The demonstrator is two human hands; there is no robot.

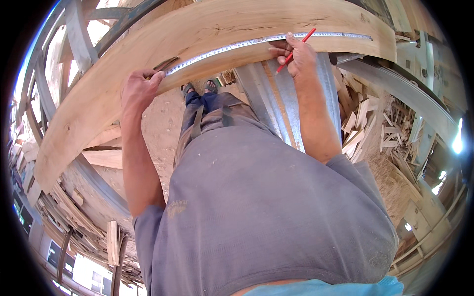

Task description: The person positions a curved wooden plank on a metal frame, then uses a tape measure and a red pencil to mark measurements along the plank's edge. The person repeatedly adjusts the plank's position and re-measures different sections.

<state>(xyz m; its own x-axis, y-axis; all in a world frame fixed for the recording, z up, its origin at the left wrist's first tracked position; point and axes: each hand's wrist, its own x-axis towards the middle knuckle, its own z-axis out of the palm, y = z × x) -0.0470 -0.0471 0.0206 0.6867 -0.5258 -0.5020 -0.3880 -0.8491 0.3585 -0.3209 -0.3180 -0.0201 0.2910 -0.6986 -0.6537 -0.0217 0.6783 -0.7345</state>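
Observation:
A long, pale wooden board point(207, 30) stretches across in front of me. On it lies a white tape measure point(224, 49), its blade drawn out lengthwise from left to right. My left hand point(139, 91) is closed around the left end of the tape; the fingers hide whatever case is there. A dark slim mark or piece point(165, 63) shows just beyond that hand, and I cannot tell which. My right hand point(300, 58) pinches a red pencil point(308, 36), held slantwise, while its fingers rest at the tape over the board's near edge.
Below the board, a grey metal surface point(264, 93) runs toward me beside my right forearm. Scrap wood point(358, 126) is heaped at the right, with more offcuts point(69, 212) at the lower left. A metal beam point(402, 86) extends at the right.

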